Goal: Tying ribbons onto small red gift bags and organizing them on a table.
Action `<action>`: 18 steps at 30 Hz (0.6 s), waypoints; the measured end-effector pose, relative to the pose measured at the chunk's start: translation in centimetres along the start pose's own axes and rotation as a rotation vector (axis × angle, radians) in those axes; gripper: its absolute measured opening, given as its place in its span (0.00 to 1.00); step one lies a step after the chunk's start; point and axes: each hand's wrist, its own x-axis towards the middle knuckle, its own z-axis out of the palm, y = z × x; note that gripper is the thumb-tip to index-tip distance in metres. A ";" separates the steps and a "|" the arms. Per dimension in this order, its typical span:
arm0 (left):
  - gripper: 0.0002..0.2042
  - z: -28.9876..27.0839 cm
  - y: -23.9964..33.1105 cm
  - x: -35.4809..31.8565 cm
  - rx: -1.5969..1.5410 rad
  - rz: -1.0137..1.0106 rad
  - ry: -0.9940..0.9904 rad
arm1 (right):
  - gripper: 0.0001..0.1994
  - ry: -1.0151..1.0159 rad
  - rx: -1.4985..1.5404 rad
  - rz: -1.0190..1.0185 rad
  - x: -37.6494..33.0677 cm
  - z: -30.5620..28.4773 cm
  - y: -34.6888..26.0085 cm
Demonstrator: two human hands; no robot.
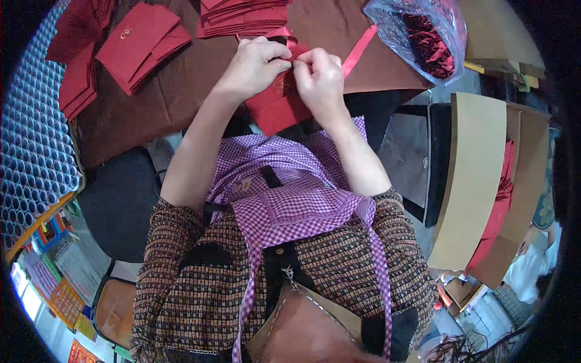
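A red paper gift bag (pixel 273 114) lies at the near edge of the table, its lower end overhanging toward my lap. At its upper end my left hand (pixel 255 65) and my right hand (pixel 319 77) are close together, fingers pinched. Both grip a shiny red ribbon (pixel 359 52), whose long tail runs out past my right hand to the upper right. A loop of the same ribbon shows above my left fingers. The exact crossing of the ribbon is hidden behind my fingertips.
Stacks of flat red bags (pixel 138 37) lie on the brown tablecloth (pixel 166 100) at left and far middle. A clear plastic bag (pixel 387 18) of dark red pieces stands at far right. Beside me is an open cardboard box (pixel 478 175) containing red bags; a black chair (pixel 115 199) is at left.
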 end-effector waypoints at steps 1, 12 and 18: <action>0.08 0.0 0.0 0.0 -0.004 0.012 -0.014 | 0.03 0.001 0.001 0.001 0.1 -0.2 -0.3; 0.08 0.1 0.4 -0.4 0.054 0.019 -0.010 | 0.06 -0.117 -0.059 -0.192 0.5 -1.1 -0.2; 0.10 -0.6 1.5 -0.8 0.057 -0.112 -0.026 | 0.06 -0.374 0.042 -0.054 3.2 -4.3 -0.5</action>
